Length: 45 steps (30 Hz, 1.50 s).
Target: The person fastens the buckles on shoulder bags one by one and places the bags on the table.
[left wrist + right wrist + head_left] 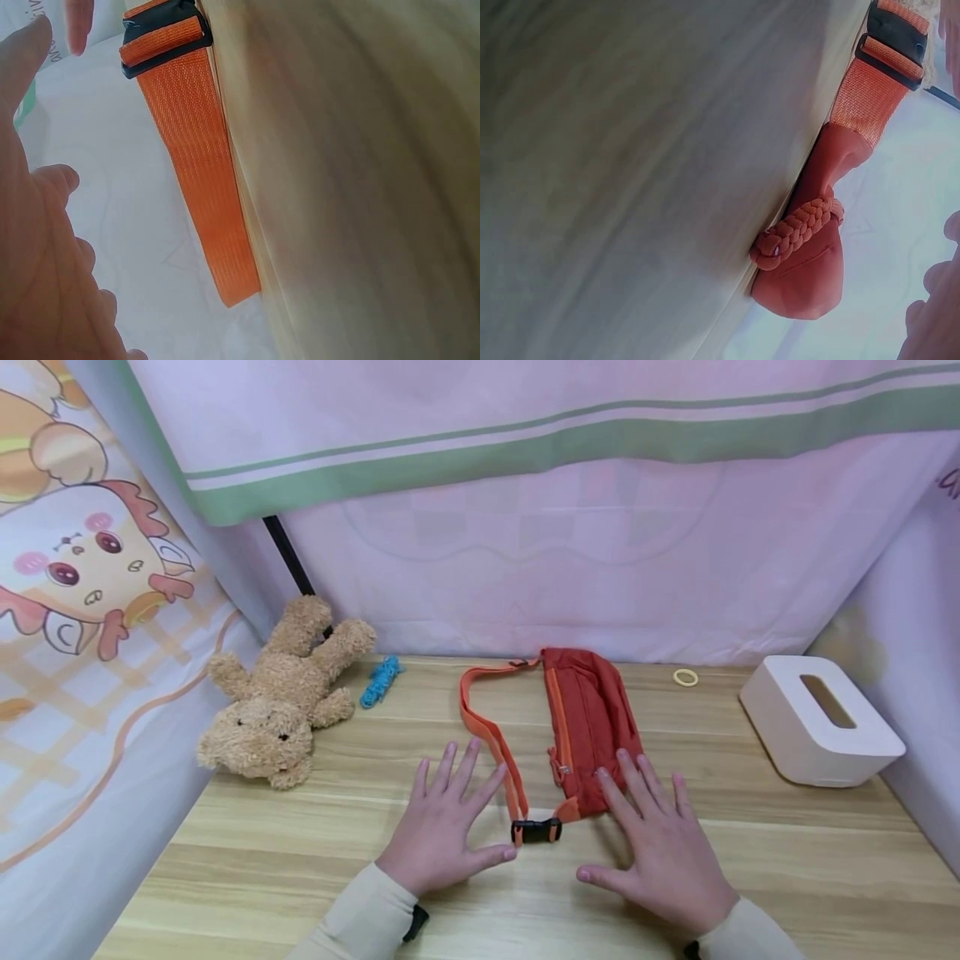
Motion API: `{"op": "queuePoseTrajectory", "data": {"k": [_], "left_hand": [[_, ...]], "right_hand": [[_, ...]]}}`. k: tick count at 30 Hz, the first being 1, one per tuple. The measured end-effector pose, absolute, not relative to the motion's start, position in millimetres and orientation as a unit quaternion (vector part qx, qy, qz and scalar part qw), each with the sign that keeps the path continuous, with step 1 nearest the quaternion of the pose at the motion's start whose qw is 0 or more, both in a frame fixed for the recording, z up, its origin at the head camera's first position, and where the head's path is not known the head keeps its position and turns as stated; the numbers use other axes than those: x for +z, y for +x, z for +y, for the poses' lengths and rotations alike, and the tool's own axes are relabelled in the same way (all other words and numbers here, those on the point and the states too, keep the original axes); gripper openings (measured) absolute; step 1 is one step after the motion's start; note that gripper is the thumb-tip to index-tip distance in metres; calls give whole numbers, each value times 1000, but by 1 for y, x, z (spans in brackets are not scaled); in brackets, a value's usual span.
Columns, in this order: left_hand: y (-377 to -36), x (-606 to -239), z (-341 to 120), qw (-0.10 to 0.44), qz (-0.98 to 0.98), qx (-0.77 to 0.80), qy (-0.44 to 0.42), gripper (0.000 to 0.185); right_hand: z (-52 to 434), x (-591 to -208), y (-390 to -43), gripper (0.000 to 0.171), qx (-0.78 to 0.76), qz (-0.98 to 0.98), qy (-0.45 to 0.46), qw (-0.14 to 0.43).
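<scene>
Both hands bare — left hand [446, 822], right hand [660, 852] — with cream long sleeves [360, 918] ending at the wrists, each wrist bearing a black strap [415, 923].

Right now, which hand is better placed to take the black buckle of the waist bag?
Left, probably. The left hand lies open with its thumb tip almost at the buckle. The right hand rests over the red waist bag, its fingers pointing past the buckle.
</scene>
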<state>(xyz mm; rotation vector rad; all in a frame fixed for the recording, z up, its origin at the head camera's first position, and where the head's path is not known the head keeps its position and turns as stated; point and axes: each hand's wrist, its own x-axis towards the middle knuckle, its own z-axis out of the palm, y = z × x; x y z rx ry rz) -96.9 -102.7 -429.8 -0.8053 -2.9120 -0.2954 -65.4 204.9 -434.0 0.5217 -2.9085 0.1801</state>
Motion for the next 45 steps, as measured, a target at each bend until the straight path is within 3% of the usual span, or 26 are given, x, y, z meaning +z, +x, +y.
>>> {"op": "queuePoseTrajectory", "data": {"k": [36, 45], "left_hand": [[-96, -431, -118, 51, -963, -101, -246, 102], [-94, -431, -122, 43, -966, -101, -232, 101]], "right_hand": [[223, -435, -62, 117, 68, -980, 161, 94], [228, -437, -60, 116, 66, -974, 171, 132]]}}
